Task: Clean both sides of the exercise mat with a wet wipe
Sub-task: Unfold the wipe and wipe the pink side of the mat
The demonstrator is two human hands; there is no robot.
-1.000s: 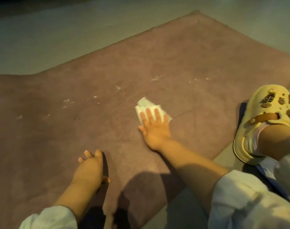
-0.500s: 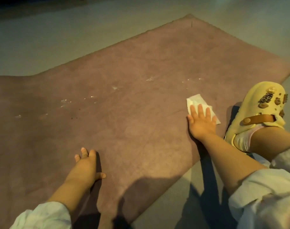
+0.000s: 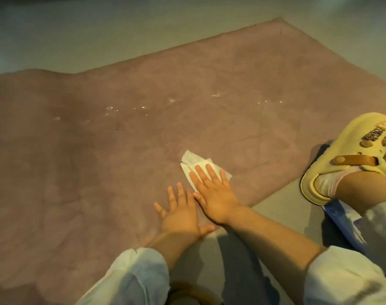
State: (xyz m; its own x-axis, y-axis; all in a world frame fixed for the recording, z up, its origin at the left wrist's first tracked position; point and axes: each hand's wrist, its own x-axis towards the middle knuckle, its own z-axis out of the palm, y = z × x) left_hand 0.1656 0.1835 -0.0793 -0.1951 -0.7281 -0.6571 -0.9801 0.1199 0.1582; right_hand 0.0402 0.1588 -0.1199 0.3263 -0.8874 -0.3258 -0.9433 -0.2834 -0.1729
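The exercise mat (image 3: 143,139), a dusty mauve sheet, lies spread flat on the grey floor (image 3: 77,40), running from the lower left to a far corner at the upper right. Small glistening wet spots (image 3: 113,109) dot a band across its middle, with a few dark specks just below them.

The wet wipe (image 3: 191,160), white and crumpled into a rough fold, lies on the mat near its near edge. The right hand (image 3: 214,192) lies flat on top of it, palm down, fingers straight and close together, pressing the wipe against the mat; the far corner of the wipe sticks out beyond the fingertips. The right forearm reaches in from the lower right, bare up to a pale sleeve (image 3: 350,280) rolled at the elbow.

The left hand (image 3: 181,214) rests just beside the right one, touching it, palm down on the mat with fingers spread and straight, the thumb stretched out toward the mat's edge. It holds nothing. Its forearm comes up from the bottom centre out of a matching pale sleeve.

To the right, a yellow clog (image 3: 350,155) with a brown strap and small charms, worn over a pale sock, stands at the mat's edge. Under it lies a blue flat object (image 3: 341,219), partly hidden.
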